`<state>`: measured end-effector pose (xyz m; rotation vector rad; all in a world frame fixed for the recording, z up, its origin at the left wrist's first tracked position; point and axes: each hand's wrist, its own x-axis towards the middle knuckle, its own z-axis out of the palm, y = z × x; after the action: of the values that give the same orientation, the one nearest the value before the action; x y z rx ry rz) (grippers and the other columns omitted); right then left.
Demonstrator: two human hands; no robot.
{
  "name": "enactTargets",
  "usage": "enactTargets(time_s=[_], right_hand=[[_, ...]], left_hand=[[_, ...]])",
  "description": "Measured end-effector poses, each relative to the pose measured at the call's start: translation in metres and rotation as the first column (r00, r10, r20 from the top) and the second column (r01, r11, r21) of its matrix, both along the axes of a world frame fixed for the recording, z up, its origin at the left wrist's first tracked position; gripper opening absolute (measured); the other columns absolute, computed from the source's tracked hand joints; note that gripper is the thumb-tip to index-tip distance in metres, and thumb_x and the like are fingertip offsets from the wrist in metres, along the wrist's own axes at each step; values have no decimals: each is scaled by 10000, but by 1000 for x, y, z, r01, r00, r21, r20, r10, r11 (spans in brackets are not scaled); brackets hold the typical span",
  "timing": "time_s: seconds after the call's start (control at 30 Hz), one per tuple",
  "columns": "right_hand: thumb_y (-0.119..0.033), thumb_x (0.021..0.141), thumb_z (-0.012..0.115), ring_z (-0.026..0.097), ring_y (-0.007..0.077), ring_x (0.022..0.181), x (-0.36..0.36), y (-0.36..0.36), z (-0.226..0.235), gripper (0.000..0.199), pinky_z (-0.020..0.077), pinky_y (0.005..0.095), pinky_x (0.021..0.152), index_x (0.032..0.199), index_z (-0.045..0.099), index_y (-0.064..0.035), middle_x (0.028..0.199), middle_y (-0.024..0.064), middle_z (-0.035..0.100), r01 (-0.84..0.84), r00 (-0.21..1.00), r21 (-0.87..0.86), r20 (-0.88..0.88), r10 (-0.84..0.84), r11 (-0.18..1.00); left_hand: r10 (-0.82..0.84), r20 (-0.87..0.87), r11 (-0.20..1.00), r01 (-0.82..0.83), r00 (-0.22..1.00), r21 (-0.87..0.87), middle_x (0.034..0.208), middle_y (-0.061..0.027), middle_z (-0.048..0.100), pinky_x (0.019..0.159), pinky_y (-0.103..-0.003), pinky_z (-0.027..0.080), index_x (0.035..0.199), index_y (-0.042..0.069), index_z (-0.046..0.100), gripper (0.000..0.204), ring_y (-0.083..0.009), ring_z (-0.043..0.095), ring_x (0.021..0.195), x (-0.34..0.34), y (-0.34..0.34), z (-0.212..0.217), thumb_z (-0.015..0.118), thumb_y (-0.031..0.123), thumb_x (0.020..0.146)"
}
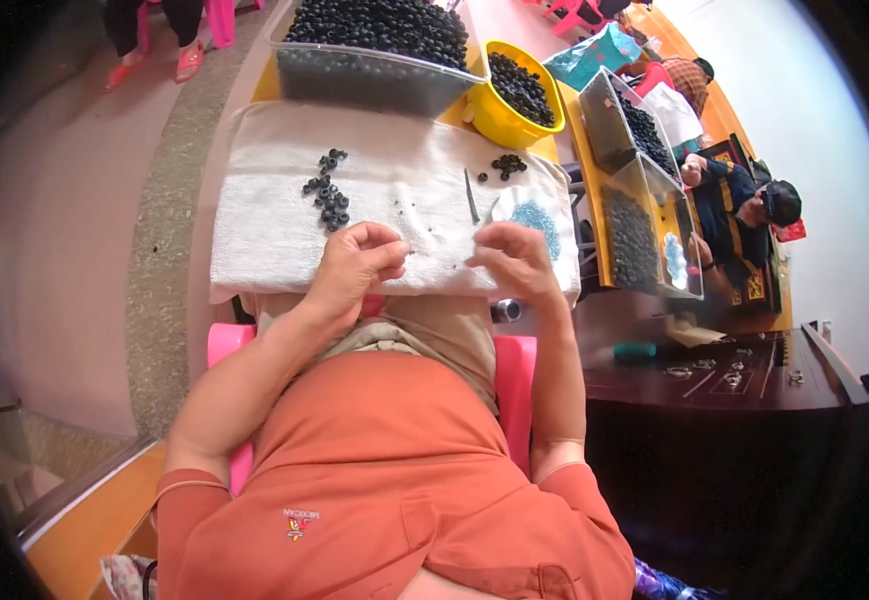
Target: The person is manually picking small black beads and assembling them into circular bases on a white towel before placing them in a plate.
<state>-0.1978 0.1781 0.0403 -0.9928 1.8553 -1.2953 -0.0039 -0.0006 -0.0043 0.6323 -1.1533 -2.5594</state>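
Note:
Over the near part of a white cloth (274,250), my left hand (359,262) is closed in a pinch; a tiny dark speck shows by its fingertips, too small to name. To its right my right hand (519,262) has its fingers curled together, slightly blurred; what they hold, if anything, is hidden. Small black ring-like parts (326,192) lie loosely grouped beyond my left hand. Just past my right hand are a white scalloped dish (502,208) with light-blue beads (536,218), slim dark tweezers (471,195) and a smaller heap of black parts (509,165).
A clear bin (374,85) full of black parts stands at the far edge, beside a yellow tub (494,118) of the same. To the right, more clear bins (606,130) sit on another table, where a person in dark clothes (739,205) works. Pink chair (516,385) beneath me.

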Motion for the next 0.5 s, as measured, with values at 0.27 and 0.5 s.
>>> enactTargets(time_s=[0.27,0.5], right_hand=[[-5,864,701,671,152,857,29,-45,-10,136,554,280,796,979,636,26,938,42,649,-203,914,-145,327,240,968],[-32,827,752,640,120,845,27,-44,-10,147,527,255,790,932,661,15,915,45,664,-232,876,-137,400,268,963]], left_hand=[[-132,-80,990,135,988,34,896,-52,657,775,-299,568,953,36,615,118,-137,651,818,2,-1,2,700,69,878],[-222,-170,964,242,960,112,925,-83,659,815,-331,577,968,9,601,150,-175,670,880,4,-3,11,703,34,862]])
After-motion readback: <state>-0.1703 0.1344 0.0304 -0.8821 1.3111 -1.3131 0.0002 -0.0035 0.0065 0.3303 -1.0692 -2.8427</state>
